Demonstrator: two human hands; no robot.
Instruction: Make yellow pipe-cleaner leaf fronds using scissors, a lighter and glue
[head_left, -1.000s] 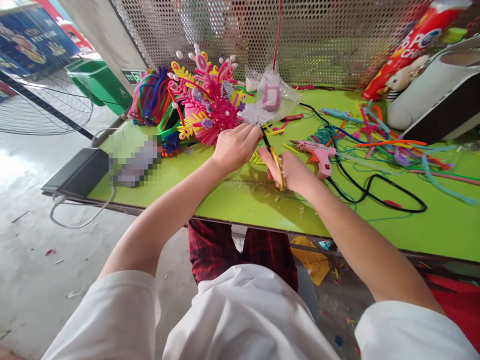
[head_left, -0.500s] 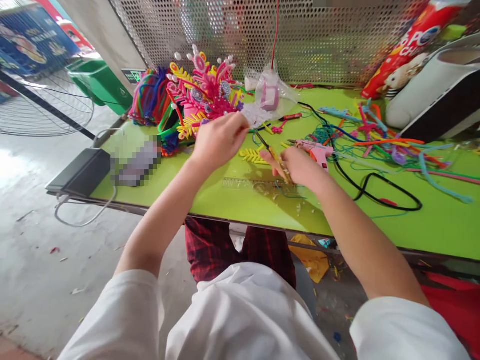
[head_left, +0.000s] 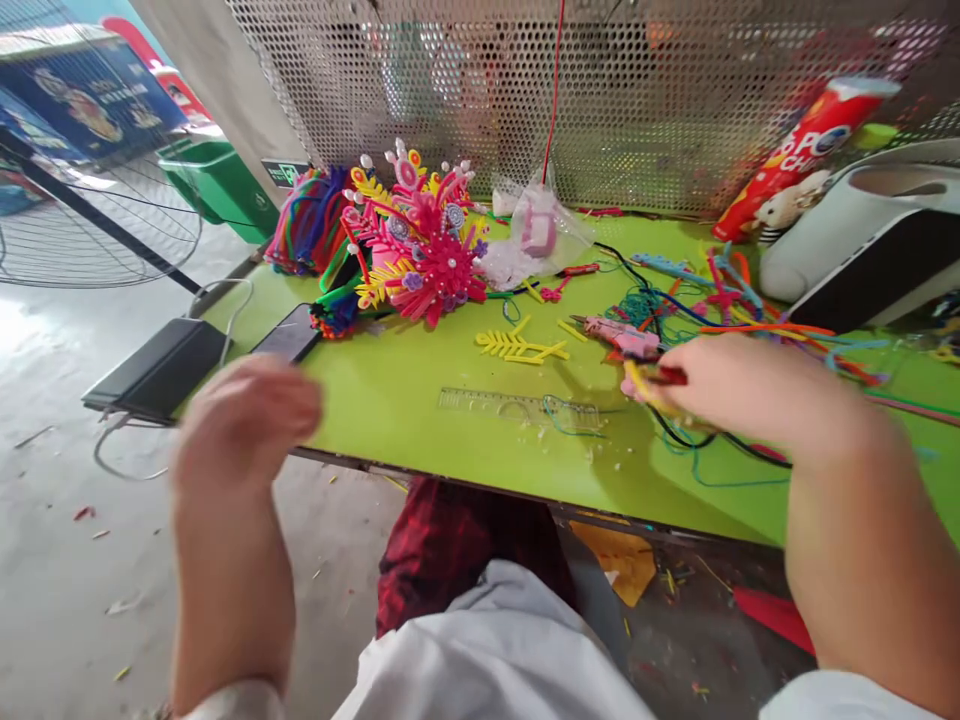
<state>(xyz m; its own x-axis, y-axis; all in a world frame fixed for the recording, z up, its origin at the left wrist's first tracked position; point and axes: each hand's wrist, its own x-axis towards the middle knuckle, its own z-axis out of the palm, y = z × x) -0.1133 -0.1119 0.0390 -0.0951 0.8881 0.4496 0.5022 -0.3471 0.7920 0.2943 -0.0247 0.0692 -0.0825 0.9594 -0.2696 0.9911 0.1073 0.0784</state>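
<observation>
My left hand (head_left: 251,415) is over the table's front left edge, near the phone (head_left: 289,335). It is smeared by motion; its fingers look curled, and anything in them is hidden. My right hand (head_left: 731,385) is over the right side of the table, closed on what look like yellow-handled scissors (head_left: 649,385), blurred and partly covered by the fingers. Just beyond them lies a pink glue gun (head_left: 619,335). A yellow leaf-shaped pipe-cleaner piece (head_left: 517,347) rests mid-table, behind a clear ruler (head_left: 487,402) with teal thread on it.
A pink and yellow pipe-cleaner flower arrangement (head_left: 442,250) stands at the back left, beside bundled pipe cleaners (head_left: 307,225). Tangled pipe cleaners (head_left: 727,285) spread at right, before a red chip can (head_left: 806,155) and a white-black device (head_left: 862,240). A power bank (head_left: 161,365) sits at the left edge.
My hands have moved apart: the left swung left and toward me, away from the flowers; the right went right with the scissors. The yellow leaf piece and ruler are now uncovered.
</observation>
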